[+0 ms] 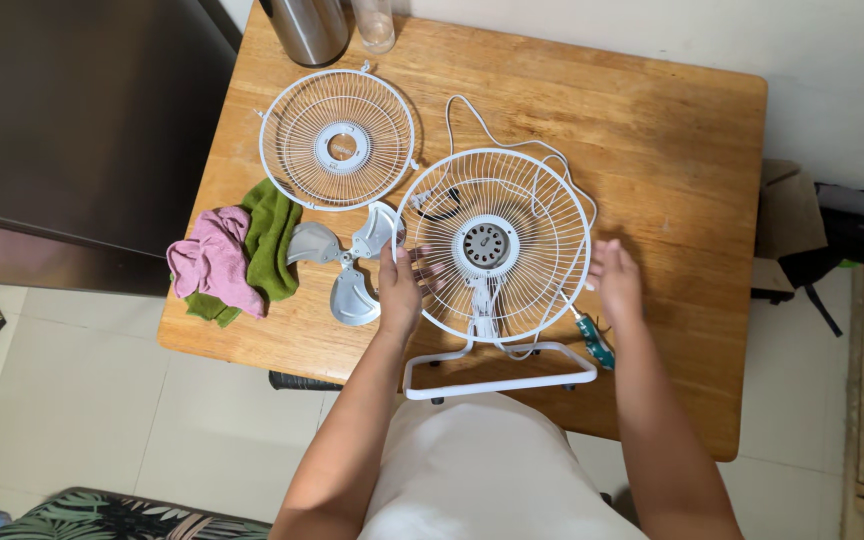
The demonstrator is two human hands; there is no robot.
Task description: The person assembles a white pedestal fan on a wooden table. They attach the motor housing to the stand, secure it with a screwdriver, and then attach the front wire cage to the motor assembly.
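Note:
A white fan body (492, 245) with its rear wire guard lies on a wooden table (652, 140), its white tube stand (497, 383) reaching over the near edge. My left hand (399, 290) grips the guard's left rim. Beside the right rim hovers my right hand (616, 282), fingers spread and holding nothing. The detached front guard (338, 140) lies flat at the back left. A grey three-blade propeller (344, 262) rests just left of my left hand. A green-handled screwdriver (594, 340) lies under my right wrist.
A pink cloth (214, 262) and a green cloth (272, 235) are bunched at the table's left edge. A steel flask (307, 28) and a clear glass (376, 24) stand at the back edge. The fan's white cord (472, 115) loops behind it. Dark bags (847, 235) sit right of the table.

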